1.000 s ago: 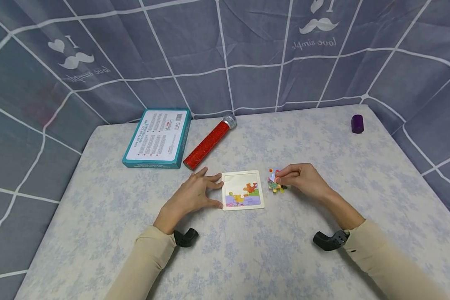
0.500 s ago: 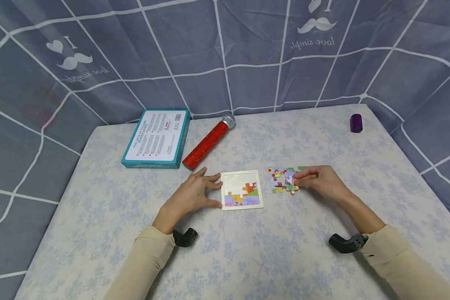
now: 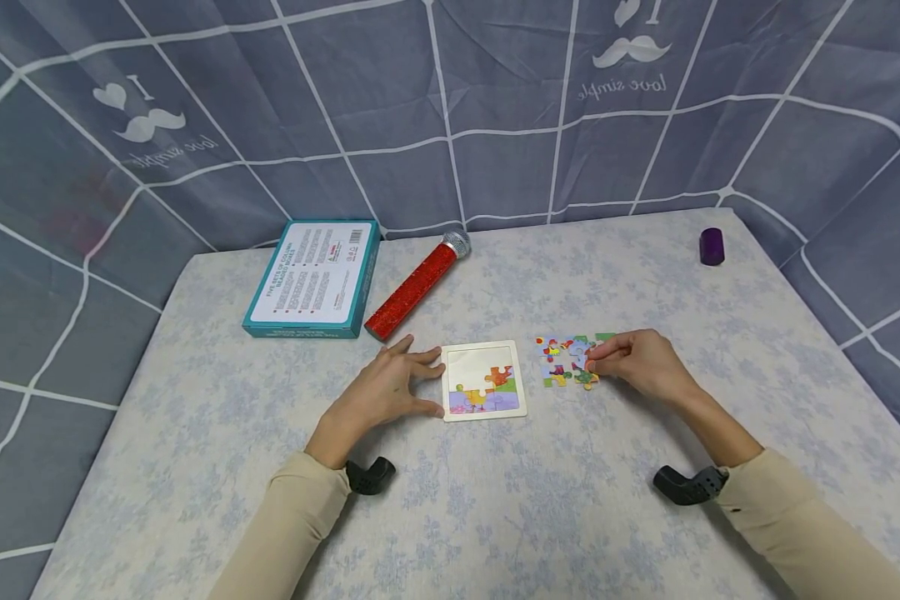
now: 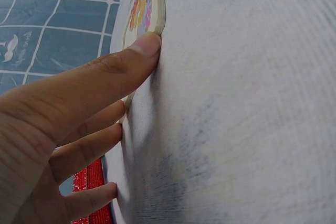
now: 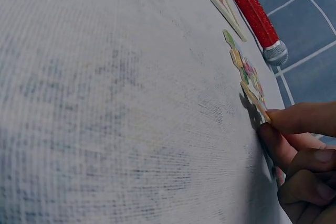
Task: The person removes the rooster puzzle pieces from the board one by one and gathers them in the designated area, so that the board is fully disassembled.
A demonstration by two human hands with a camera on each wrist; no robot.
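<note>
A small white puzzle tray [image 3: 468,365] lies flat mid-table, with several jigsaw pieces [image 3: 487,402] fitted along its bottom and lower right. My left hand [image 3: 381,390] rests at its left side, fingers spread; in the left wrist view the thumb [image 4: 118,69] touches the tray's corner. To the right of the tray, my right hand [image 3: 645,365] pinches a jigsaw piece [image 5: 254,98] between thumb and forefinger, tilted close over the table. Beside it lie several loose jigsaw pieces [image 3: 553,350], partly overlapped by the fingers.
A red glittery microphone [image 3: 412,292] lies slantwise behind the tray. Left of it is a teal and white box [image 3: 311,271]. A purple cylinder [image 3: 712,247] stands at the far right, near the back edge. Grey-blue checked cloth [image 3: 390,92] hangs behind the table.
My right hand has moved right, away from the tray, with the jigsaw piece, uncovering more loose pieces. Over the last half second it has barely shifted. The left hand stays put.
</note>
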